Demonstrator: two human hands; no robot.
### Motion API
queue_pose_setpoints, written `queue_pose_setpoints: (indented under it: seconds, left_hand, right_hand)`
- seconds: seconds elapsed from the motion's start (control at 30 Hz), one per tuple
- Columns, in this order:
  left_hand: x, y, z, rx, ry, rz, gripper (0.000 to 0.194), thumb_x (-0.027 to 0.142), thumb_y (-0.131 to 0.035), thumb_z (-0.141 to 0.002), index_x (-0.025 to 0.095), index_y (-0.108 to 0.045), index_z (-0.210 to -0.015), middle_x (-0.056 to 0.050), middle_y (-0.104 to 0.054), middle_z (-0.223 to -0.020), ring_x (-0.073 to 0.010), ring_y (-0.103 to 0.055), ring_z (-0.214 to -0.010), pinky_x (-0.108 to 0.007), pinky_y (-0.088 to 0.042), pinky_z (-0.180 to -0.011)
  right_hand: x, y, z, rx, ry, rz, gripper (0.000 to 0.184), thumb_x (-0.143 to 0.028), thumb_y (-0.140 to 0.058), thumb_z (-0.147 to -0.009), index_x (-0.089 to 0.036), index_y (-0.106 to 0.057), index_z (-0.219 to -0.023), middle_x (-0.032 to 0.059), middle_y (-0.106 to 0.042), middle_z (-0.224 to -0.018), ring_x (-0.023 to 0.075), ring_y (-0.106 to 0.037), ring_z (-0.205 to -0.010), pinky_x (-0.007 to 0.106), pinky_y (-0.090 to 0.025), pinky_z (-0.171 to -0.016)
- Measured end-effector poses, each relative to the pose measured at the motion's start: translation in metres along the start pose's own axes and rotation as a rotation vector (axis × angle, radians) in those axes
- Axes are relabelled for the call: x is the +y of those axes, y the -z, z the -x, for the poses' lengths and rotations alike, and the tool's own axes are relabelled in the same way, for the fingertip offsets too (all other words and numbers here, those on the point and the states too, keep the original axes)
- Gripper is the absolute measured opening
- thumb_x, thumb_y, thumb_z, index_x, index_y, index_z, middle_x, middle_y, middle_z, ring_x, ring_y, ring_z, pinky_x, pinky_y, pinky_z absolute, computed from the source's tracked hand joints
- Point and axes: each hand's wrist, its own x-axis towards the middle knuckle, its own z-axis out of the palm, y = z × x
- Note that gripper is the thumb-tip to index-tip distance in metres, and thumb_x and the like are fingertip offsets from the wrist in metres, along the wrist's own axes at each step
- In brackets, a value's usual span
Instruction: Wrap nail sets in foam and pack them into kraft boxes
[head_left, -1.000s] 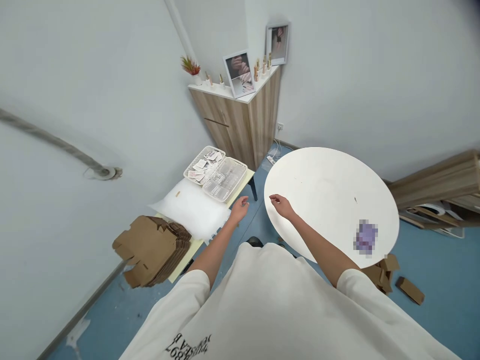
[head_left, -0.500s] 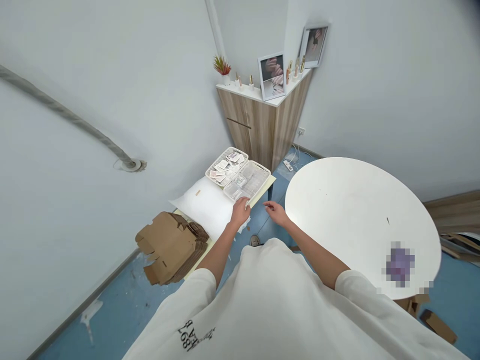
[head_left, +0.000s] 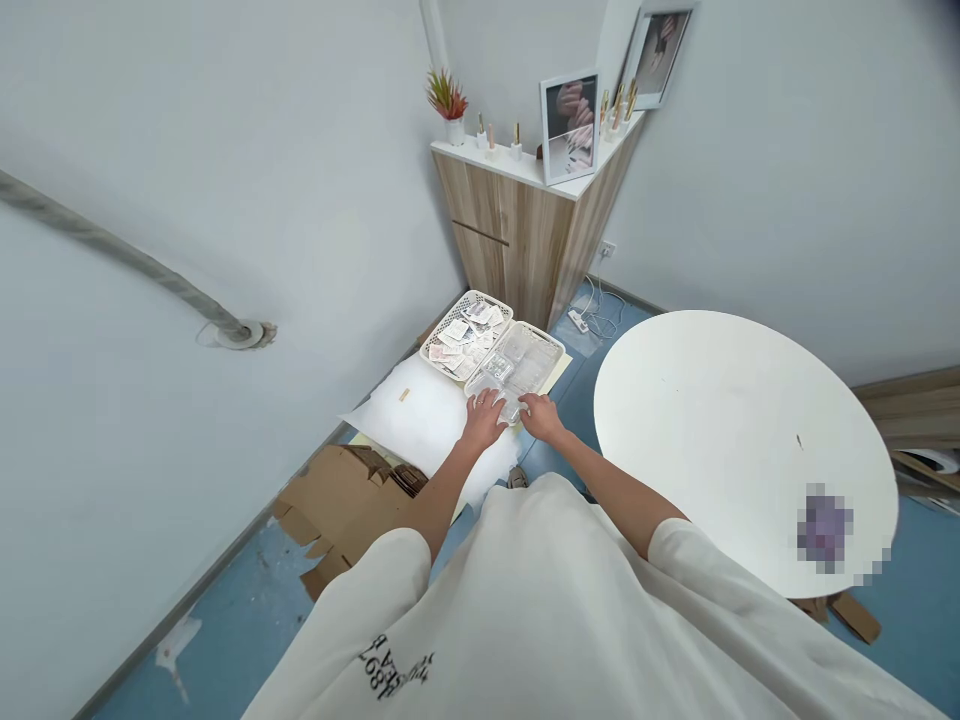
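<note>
Had left grip (head_left: 484, 420) curled over near edge of clear plastic compartment tray (head_left: 521, 360), right grip (head_left: 541, 418) on same edge; couldn't tell if either closed. White mesh basket (head_left: 465, 335) just beside.

A low table with a pale yellow top (head_left: 559, 365) is carrying a white plastic basket (head_left: 465, 335) of paper packets and, just beside it, a clear plastic compartment tray (head_left: 521, 360). A white padded sheet (head_left: 420, 410) is lying next to them, while a stack of flattened cardboard box blanks (head_left: 345, 500) is overhanging the table's left end.
</note>
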Motion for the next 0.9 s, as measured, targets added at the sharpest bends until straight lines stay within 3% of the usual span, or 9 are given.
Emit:
queue_pose_setpoints:
  seconds: [0.33,0.53,0.73,0.9]
  left_hand:
    - [-0.011,0.0,-0.003,-0.032,-0.019,0.047,0.052,0.027,-0.072,-0.083,0.024,-0.058,-0.133,-0.013,-0.042,-0.155,-0.0346,-0.029,-0.148,-0.053,-0.017,-0.12]
    - [-0.012,0.001,-0.004,-0.017,-0.029,0.055,0.071,0.027,-0.073,-0.083,0.023,-0.044,-0.148,-0.015,-0.042,-0.154,-0.0343,-0.031,-0.146,-0.052,-0.018,-0.119]
    - [-0.01,0.004,-0.002,-0.041,-0.019,0.037,0.077,0.027,-0.071,-0.084,0.023,-0.037,-0.153,-0.015,-0.042,-0.154,-0.0343,-0.031,-0.147,-0.052,-0.018,-0.12]
    - [0.002,0.012,-0.007,0.027,-0.003,0.105,0.07,0.028,-0.064,-0.09,0.024,-0.037,-0.154,-0.014,-0.044,-0.152,-0.0339,-0.036,-0.143,-0.053,-0.017,-0.12]
  right_hand:
    - [-0.007,-0.012,-0.017,-0.012,-0.087,0.057,0.039,-0.024,-0.052,-0.092,-0.024,-0.063,-0.129,0.0108,-0.067,-0.127,0.0323,-0.055,-0.12,0.045,-0.041,-0.101]
    - [-0.011,-0.006,-0.024,0.023,-0.152,-0.002,0.034,-0.026,-0.055,-0.09,-0.021,-0.067,-0.121,0.0118,-0.067,-0.119,0.0287,-0.059,-0.112,0.04,-0.044,-0.095]
    - [-0.017,-0.003,-0.024,0.027,-0.18,-0.101,0.029,-0.028,-0.057,-0.089,-0.024,-0.067,-0.116,0.0069,-0.071,-0.108,0.0248,-0.063,-0.104,0.036,-0.046,-0.091]
    - [-0.018,0.004,-0.02,0.141,-0.123,-0.211,0.029,-0.028,-0.055,-0.09,-0.025,-0.067,-0.116,0.0041,-0.073,-0.104,0.0213,-0.065,-0.094,0.033,-0.048,-0.089]
